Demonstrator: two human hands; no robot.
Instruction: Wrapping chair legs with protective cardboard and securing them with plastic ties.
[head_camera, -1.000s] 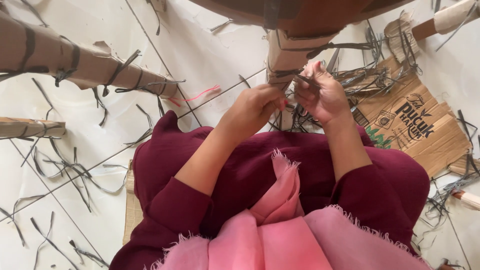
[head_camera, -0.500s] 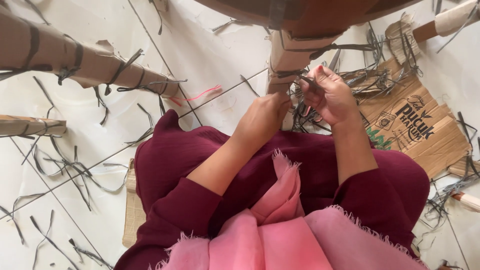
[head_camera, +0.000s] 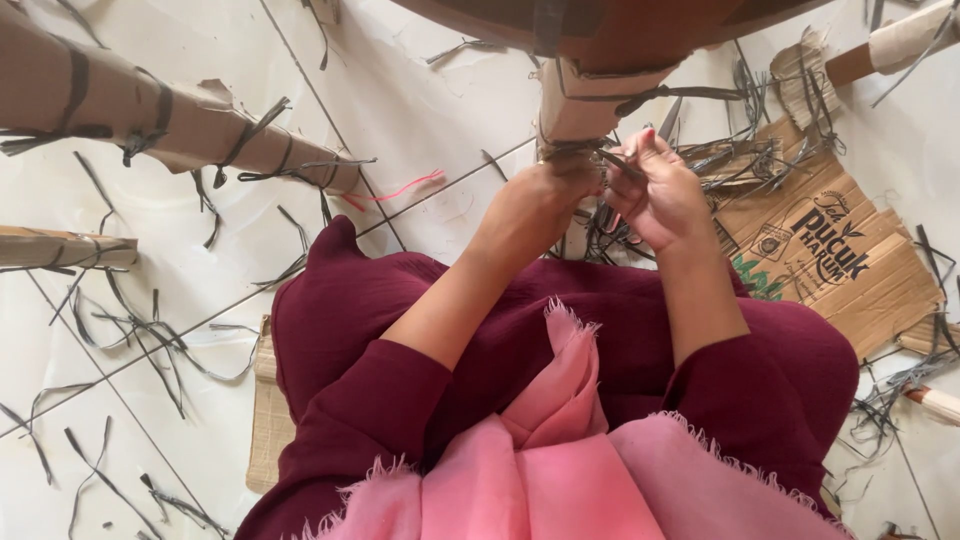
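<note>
A furniture leg wrapped in brown cardboard (head_camera: 580, 105) stands in front of me, bound with dark plastic straps. My left hand (head_camera: 535, 205) is closed on a dark strap at the foot of the wrapping. My right hand (head_camera: 660, 195) is right beside it, pinching the same dark strap (head_camera: 612, 160) between thumb and fingers. Both hands almost touch each other at the leg. I sit on the floor in a maroon garment with a pink fringed scarf (head_camera: 560, 470) hanging down.
Another cardboard-wrapped leg (head_camera: 170, 120) lies across the upper left, a third (head_camera: 60, 248) at the left edge, a fourth (head_camera: 900, 45) at the top right. A flattened printed cardboard sheet (head_camera: 830, 250) lies at the right. Cut dark straps (head_camera: 150, 330) litter the white tiled floor.
My left hand has moved up and to the right, closer to the wrapped leg and to my right hand. The right hand has stayed at the strap.
</note>
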